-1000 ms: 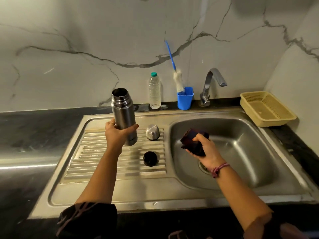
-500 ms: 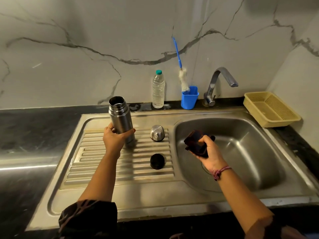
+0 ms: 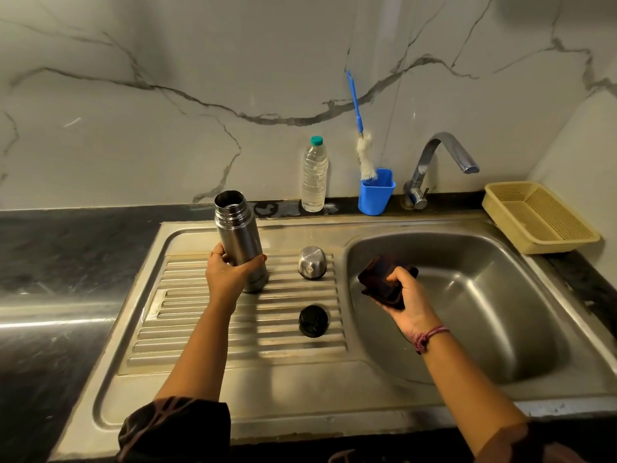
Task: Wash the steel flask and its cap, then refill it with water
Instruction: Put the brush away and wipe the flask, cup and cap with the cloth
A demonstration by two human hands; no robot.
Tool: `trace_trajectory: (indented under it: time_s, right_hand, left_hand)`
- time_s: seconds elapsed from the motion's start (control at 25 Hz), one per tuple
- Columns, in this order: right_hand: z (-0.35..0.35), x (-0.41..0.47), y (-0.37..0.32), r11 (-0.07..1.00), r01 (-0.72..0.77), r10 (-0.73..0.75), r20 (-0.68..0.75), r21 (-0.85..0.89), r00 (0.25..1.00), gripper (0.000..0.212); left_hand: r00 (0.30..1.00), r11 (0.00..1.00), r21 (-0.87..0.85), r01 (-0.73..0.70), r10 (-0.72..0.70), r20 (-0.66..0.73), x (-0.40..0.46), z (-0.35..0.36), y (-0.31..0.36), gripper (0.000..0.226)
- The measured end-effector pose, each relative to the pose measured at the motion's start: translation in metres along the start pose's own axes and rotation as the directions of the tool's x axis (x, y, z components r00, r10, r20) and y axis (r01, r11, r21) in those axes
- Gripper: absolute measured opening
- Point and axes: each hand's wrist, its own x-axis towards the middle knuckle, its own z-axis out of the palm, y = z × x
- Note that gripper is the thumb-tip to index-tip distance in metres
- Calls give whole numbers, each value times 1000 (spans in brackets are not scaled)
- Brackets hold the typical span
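While L hand (image 3: 230, 279) grips open flask (image 3: 238, 238) upright on ribbed drainboard (image 3: 187, 332) & R hand (image 3: 405, 299) clutches dark cloth (image 3: 379, 279), flask may tip on release — uneven ribs.

The flask (image 3: 239, 238) stands on the drainboard (image 3: 207, 329), left of the sink basin (image 3: 500, 312). To its right sits the steel cap (image 3: 312, 263), with the stopper (image 3: 313, 321) in front of it. Behind, along the wall — water bottle (image 3: 314, 177), brush holder (image 3: 375, 192) with the bottle brush (image 3: 364, 155) in it, tap (image 3: 437, 165). The basket (image 3: 537, 217) sits on the bench right of the basin.
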Motion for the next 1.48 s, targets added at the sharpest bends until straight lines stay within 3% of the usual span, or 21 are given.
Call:
trace_trajectory:
  time_s: [0.12,0.28,0.4,0.56,0.8,0.92,1.12,1.24,1.32,1.48]
  right_hand:
    - [0,-1,1,1000,-4,4,-7,-14,1000,17]
    - [-4,-1,1,1000,-2,2,-26,-27,1000,19]
    - [-8,-2,1,1000,-2,1,-32,-25,999,19]
    - [-17,-6,5,1000,-16,16,-40,-2,999,20]
    - [-37,-13,7,998,-17,21,-68,55,997,24]
    - [-47,-17,4,998,-7,12,-71,67,997,25]
    - [-64,-22,-7,998,-44,47,-67,45,997,20]
    - [-70,-26,-21,999,-32,32,-46,12,998,18]
    - [-71,-27,-34,1000,16,-16,-20,-17,1000,16]
    - [-72,-34,-65,957,164,-163,22,-239,986,22]
  left_hand:
    - [1000,999,25,-23,23,1,-4,1,-3,78]
    - [997,997,70,6,-1,-73,-23,-1,-15,105]
    - [984,999,48,10,-1,-177,-61,6,-28,93]
    - [999,998,50,-41,40,32,-112,28,-40,71]
    - [955,949,264,-175,98,281,-133,47,-46,83]
    - [953,944,288,-161,74,292,-133,55,-44,76]
    - [979,946,297,-132,77,191,-138,72,-36,60]
    - [977,992,124,-23,-4,212,-143,90,-18,55]
    - [954,984,-82,158,-131,269,-151,108,-2,54]
    - [839,755,-450,478,-240,489,-165,145,34,40]
